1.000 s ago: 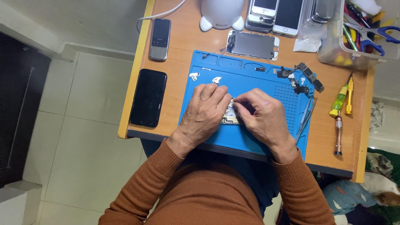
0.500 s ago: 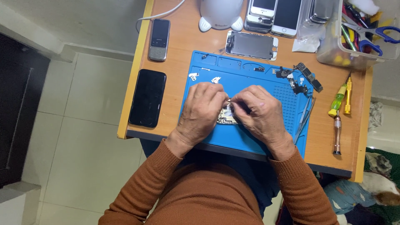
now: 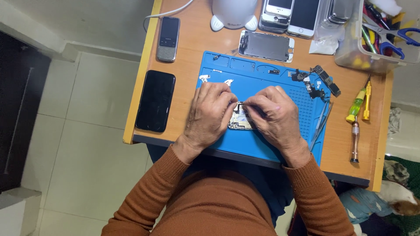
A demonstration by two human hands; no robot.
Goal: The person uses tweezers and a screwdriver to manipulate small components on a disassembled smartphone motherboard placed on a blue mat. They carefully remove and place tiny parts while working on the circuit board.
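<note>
Head view looked straight down. Left hand (image 3: 210,114) and right hand (image 3: 275,114) met, fingertips curled together, over an opened phone chassis (image 3: 239,119) on the blue mat (image 3: 258,144). Each hand was pinched closed on something small at the chassis's top edge; what exactly, hidden by the fingers. The chassis lay between and partly under both palms.

Judged: the step wants steady wrists resting on the mat, a light pull, and the chassis pinned flat so nothing springs off.

Count: two loose phones left of the left hand, one black slab phone (image 3: 155,100), one grey keypad phone (image 3: 168,38). One detached screen panel (image 3: 266,46) beyond the hands. Tweezers (image 3: 321,122) just right of the right hand. Three screwdrivers (image 3: 356,126) farther right on the bench (image 3: 188,52). Stacked phones beyond: number unclear.
</note>
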